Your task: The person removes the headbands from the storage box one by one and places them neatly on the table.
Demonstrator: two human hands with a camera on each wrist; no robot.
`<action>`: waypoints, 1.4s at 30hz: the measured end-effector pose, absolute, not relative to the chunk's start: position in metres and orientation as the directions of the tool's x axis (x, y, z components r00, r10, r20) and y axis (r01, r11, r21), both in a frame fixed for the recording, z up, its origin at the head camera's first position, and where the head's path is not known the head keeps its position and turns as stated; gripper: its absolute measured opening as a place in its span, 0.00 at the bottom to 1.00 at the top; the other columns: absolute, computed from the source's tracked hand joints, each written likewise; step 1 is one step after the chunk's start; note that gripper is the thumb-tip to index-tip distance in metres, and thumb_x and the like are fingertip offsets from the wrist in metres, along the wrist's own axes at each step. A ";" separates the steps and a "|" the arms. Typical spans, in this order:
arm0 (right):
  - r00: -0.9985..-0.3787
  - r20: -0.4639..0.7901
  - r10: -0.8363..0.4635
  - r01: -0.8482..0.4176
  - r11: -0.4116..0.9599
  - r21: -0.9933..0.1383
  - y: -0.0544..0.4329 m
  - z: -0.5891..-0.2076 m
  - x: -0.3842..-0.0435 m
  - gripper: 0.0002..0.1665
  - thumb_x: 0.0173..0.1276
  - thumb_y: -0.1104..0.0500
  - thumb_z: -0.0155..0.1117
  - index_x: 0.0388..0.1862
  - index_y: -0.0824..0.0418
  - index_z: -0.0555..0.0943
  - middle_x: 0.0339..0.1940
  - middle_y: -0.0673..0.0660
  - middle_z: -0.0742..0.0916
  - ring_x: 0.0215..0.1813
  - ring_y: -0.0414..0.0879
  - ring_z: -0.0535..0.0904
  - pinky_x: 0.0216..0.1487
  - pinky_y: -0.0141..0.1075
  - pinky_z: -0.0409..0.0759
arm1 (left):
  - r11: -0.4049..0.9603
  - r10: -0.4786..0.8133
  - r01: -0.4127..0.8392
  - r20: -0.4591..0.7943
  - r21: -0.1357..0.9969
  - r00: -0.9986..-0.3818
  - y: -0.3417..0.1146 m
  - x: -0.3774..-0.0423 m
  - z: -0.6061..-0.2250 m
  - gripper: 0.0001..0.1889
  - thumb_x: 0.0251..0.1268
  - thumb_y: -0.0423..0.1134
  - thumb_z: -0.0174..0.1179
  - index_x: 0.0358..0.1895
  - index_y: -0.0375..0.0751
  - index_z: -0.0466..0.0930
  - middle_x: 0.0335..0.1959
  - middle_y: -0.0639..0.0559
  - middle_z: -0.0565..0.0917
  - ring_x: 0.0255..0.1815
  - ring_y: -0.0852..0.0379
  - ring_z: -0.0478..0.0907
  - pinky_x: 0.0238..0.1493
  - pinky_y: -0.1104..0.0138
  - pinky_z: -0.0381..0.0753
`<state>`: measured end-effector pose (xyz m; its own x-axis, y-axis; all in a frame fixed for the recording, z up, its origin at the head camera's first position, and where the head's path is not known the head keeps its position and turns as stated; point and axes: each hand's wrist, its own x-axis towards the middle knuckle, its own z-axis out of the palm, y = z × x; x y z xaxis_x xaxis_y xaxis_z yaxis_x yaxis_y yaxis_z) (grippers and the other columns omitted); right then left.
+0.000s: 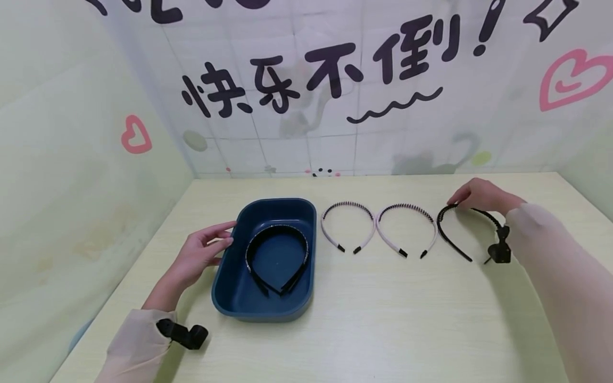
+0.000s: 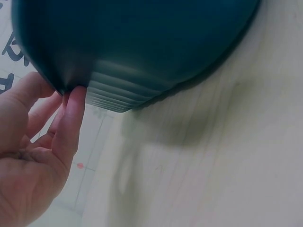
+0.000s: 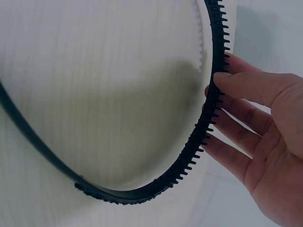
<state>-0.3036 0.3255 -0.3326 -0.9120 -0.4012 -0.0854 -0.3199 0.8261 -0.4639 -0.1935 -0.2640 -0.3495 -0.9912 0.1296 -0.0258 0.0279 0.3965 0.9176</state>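
Right wrist: toothed black headband (image 3: 193,144)

Two pale headbands (image 1: 329,234) (image 1: 385,238) lie right of centre in the head view. One toothed black headband (image 1: 454,247) is farther right. Inside the bin (image 1: 311,298), the only one, left of centre, there is at least one dark headband (image 1: 275,229); whether several are nested there cannot be told. Hands number two: one left hand (image 1: 196,255) at lower left, one right hand (image 1: 486,195) at right. There are two sleeves (image 1: 139,340) (image 1: 551,276) and two wrist cameras (image 1: 189,336) (image 1: 500,252), one per arm. There is one table (image 1: 383,319). Two pink hearts (image 1: 136,134) (image 1: 574,80) show, one at left, one at upper right, and one wavy line (image 1: 395,109) at upper centre.
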 end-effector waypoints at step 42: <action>-0.898 -0.063 -0.436 -0.356 0.802 -0.480 0.311 -0.312 -0.298 0.16 0.63 0.66 0.58 0.49 0.73 0.78 0.46 0.72 0.80 0.49 0.64 0.74 0.45 0.51 0.74 | 0.399 0.129 0.016 -0.039 0.917 -0.991 -0.262 -0.194 -0.349 0.27 0.65 0.46 0.55 0.65 0.41 0.66 0.46 0.42 0.70 0.40 0.61 0.75 0.34 0.65 0.80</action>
<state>-0.2984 0.3112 -0.3118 -0.8980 -0.4356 -0.0626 -0.3556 0.8020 -0.4799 -0.1940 -0.2625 -0.3487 -0.9909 0.1290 -0.0386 0.0162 0.3990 0.9168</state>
